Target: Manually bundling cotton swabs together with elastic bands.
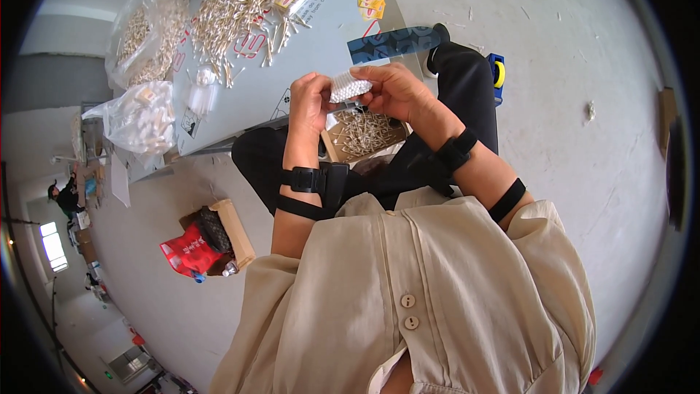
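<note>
Both hands were closed on one thing: the left hand (312, 96) pinched the left side of a bundle (350, 88) of swabs, and the right hand (397, 92) gripped its right side, thumb laid over the top. The bundle was held up in front of the body, above the near edge of the table (244, 109), its white tips packed together and facing the wearer. Whether a clear wrapper enclosed it could not be told.

Just below the hands, a box (330, 147) held loose swabs. On the table lay a wide pile (237, 11) of swabs, with yellow packets (370, 1) near the far right edge and a dark blue strip (394, 44) nearer the hands. Clear bags stood at the table's left. A blue tape dispenser (499, 80) was beside the right leg; a red bag (191, 250) lay in a carton (233, 232) on the floor.
</note>
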Available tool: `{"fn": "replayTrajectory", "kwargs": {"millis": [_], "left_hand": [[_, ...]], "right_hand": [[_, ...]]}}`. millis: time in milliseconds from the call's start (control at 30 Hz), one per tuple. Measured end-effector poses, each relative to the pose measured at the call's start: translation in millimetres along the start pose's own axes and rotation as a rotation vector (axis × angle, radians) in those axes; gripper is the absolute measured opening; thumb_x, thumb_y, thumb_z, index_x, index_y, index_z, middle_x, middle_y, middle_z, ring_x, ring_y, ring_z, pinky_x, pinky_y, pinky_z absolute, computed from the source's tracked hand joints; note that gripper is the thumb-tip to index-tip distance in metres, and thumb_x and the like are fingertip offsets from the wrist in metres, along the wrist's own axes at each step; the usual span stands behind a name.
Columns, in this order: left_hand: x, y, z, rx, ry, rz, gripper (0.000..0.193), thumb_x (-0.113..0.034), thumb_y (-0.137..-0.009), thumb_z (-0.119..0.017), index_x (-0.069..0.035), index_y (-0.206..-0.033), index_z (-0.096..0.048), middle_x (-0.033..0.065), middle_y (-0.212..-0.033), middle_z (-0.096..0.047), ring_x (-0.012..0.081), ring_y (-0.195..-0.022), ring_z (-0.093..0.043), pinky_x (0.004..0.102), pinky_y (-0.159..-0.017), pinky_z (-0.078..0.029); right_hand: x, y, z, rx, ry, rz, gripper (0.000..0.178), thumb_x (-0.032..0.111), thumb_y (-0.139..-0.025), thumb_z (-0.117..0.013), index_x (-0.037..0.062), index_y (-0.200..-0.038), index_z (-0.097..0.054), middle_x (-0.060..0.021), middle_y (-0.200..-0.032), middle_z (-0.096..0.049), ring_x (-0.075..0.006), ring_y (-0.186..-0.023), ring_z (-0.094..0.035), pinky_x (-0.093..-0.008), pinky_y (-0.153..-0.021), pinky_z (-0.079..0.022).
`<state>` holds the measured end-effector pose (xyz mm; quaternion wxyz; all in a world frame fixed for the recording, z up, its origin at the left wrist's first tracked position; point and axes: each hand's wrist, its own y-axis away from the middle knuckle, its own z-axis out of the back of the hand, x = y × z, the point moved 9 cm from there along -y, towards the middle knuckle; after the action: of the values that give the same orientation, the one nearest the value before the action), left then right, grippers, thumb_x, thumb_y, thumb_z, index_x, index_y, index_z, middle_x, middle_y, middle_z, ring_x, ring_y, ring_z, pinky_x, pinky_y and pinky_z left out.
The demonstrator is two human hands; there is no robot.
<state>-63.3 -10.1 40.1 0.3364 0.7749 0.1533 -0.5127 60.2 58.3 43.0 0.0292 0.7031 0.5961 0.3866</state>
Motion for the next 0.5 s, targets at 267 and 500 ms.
{"fn": "replayTrajectory", "kwargs": {"millis": [267, 500], "left_hand": [[1.5, 2.8, -2.0, -0.003, 0.013, 0.022, 0.009, -0.003, -0.075, -0.053, -0.002, -0.066, -0.053, 0.0060, -0.063, -0.054, 0.0152, -0.051, -0.054, 0.0292, -0.043, -0.045], [3.6, 4.3, -1.9, 0.014, 0.025, 0.036, 0.006, -0.002, -0.075, -0.052, 0.001, -0.070, -0.054, 0.0089, -0.066, -0.057, 0.0189, -0.055, -0.059, 0.0310, -0.045, -0.050]], "right_hand": [[-4.8, -4.0, 3.2, 0.003, 0.020, -0.021, 0.023, 0.020, -0.084, -0.071, 0.0001, -0.089, -0.059, -0.0117, -0.073, -0.064, -0.0107, -0.052, -0.053, -0.0185, -0.040, -0.036], [-8.3, -3.5, 0.7, 0.017, -0.028, -0.037, 0.023, 0.019, -0.085, -0.071, 0.0000, -0.090, -0.058, -0.0114, -0.073, -0.064, -0.0101, -0.052, -0.054, -0.0175, -0.041, -0.036]]}}
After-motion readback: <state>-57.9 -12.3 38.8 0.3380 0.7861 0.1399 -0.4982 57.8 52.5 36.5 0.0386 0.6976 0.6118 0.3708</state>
